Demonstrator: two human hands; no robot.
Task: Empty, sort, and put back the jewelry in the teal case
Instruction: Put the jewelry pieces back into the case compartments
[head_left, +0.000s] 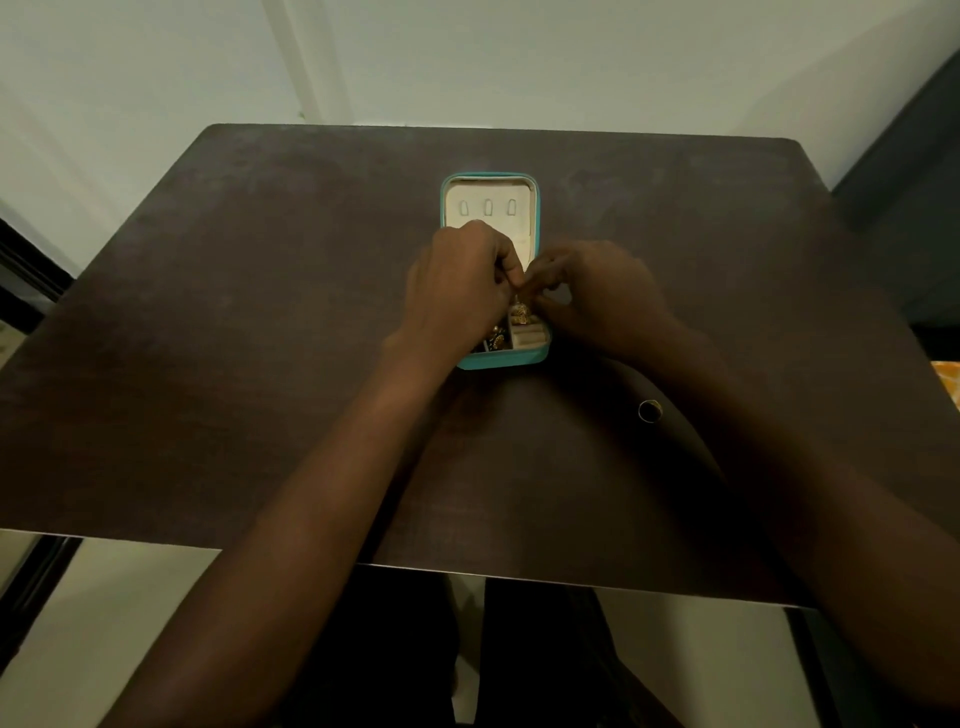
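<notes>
The teal case (540, 356) lies open in the middle of the dark table, its cream lid (488, 195) flat at the far side with three small hooks. Gold jewelry (496, 340) fills the near-left compartment. My left hand (457, 283) and my right hand (597, 296) meet over the case, fingertips pinched together on a small gold earring (519, 312) that hangs just above the tray. A gold ring (649, 410) lies alone on the table, right of the case, beside my right forearm.
The dark brown table (208, 364) ends in a near edge below my forearms and a far edge against a white wall. A dark piece of furniture stands at the far right, and an orange patterned item (948, 379) shows at the right border.
</notes>
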